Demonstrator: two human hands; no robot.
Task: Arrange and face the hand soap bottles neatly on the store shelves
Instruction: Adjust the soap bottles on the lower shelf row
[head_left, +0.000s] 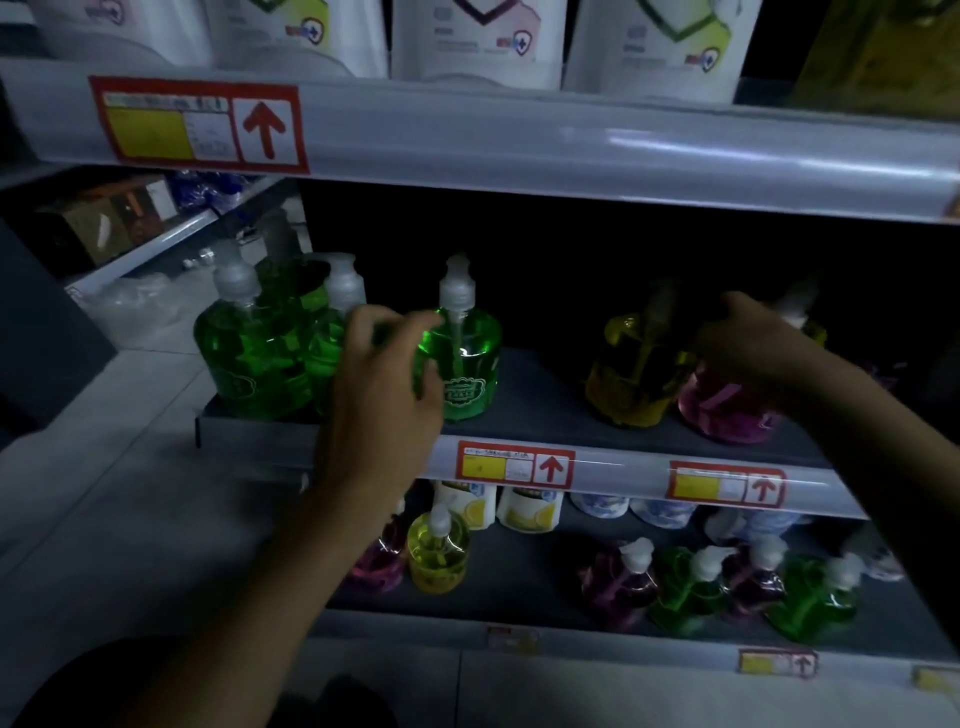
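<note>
Shelf stock, head view.

Item 1: middle shelf (545, 410), dark deck, carrying the large hand soap bottles.

Item 2: green bottle (465, 364), standing upright toward the front of the deck, white pump on top, label facing out. The left hand (384, 379) is gripping it, with the fingers curling round its left shoulder and the thumb lying on its front.

Item 3: cluster of green bottles (249, 358), 3 showing, standing close together at the left end of the same shelf, just beside the gripped one.

Item 4: yellow bottle (631, 374), standing upright well to the right, blurred.

Item 5: pink bottle (722, 405), standing just beside the yellow bottle, on its right. The right hand (753, 338) is holding it at the top, its fingers curling over the neck and hiding the pump.

Item 6: price tag (514, 465), red-bordered with an up arrow, sitting on the shelf's front rail.

Item 7: small bottles (691, 587), pink and green alternating, standing in a row on the shelf below.
</note>
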